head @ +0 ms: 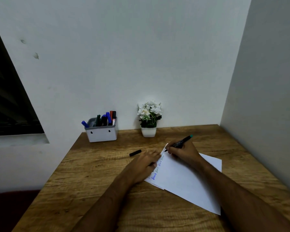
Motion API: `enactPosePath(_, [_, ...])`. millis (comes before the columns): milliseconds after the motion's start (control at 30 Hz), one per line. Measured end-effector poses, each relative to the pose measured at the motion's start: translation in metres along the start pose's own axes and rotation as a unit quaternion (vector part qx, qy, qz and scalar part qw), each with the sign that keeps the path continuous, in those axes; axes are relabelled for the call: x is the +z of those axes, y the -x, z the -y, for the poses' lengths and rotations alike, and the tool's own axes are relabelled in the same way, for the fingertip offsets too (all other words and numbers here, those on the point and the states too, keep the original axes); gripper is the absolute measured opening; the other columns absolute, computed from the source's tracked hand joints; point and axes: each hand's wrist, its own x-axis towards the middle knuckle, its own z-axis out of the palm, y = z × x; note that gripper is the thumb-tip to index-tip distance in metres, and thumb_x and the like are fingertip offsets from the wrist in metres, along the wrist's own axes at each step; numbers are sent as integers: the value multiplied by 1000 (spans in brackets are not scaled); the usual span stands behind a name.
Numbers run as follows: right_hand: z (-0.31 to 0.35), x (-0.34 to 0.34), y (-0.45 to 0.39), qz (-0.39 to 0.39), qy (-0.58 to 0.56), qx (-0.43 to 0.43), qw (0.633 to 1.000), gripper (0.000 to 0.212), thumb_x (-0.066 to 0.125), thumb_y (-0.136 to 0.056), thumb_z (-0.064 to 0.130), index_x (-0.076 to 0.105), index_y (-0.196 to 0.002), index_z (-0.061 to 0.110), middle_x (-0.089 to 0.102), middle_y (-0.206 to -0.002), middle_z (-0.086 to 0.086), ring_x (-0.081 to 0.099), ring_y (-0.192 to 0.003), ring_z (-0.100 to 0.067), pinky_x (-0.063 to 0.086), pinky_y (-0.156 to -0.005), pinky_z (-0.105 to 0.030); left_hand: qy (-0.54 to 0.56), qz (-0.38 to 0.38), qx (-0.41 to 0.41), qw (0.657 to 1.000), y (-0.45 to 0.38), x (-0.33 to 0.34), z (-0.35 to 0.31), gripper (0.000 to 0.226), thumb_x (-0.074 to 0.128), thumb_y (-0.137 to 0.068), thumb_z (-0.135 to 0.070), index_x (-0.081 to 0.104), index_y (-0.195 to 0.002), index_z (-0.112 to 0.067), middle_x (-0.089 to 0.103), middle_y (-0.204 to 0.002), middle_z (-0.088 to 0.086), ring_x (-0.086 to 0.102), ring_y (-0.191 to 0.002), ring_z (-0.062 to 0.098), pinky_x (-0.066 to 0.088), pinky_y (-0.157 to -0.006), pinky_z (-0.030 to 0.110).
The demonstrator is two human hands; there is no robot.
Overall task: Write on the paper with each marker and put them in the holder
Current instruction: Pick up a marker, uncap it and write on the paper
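Observation:
White paper [182, 178] lies tilted on the wooden table [94, 181], with blue and green words along its left edge. My right hand [182, 152] grips a black marker with a teal end [182, 141], its tip touching the paper's far corner. My left hand [145, 164] rests flat on the paper's left edge, fingers extended. A black marker cap [135, 153] lies on the table just left of my left hand. The white and grey holder [101, 133] stands at the back left with several markers [105, 118] upright in it.
A small white pot of white flowers [149, 118] stands against the back wall, right of the holder. A wall runs along the table's right side. The table's left edge drops off beside a dark window.

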Motion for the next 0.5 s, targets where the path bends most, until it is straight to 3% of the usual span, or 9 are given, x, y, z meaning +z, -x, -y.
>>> enactPosePath(167, [-6, -1, -3, 13, 58, -40, 997, 18, 69, -80, -10, 80, -82, 4, 77, -74, 3, 68, -69, 3, 51, -66, -13, 8, -10, 5, 1000, 0, 2, 2, 47, 42, -103, -22, 39, -150, -20, 30, -159, -5, 21, -148, 8, 12, -119, 21])
enactPosePath(333, [-6, -2, -6, 27, 111, -66, 991, 8, 72, -80, 0, 77, -78, 7, 74, -71, -4, 64, -62, -2, 50, -59, -22, 14, 4, -1, 1000, -2, 3, 4, 48, 42, -102, -24, 39, -150, -22, 30, -159, -5, 19, -149, 8, 18, -123, 35])
enactPosePath(500, [-8, -1, -6, 41, 108, -77, 990, 11, 73, -81, -2, 76, -78, 7, 72, -69, 2, 63, -62, 1, 48, -57, -19, 19, 7, -3, 1000, -1, 2, 2, 48, 41, -103, -22, 36, -151, -21, 27, -160, -6, 17, -149, 6, 14, -123, 31])
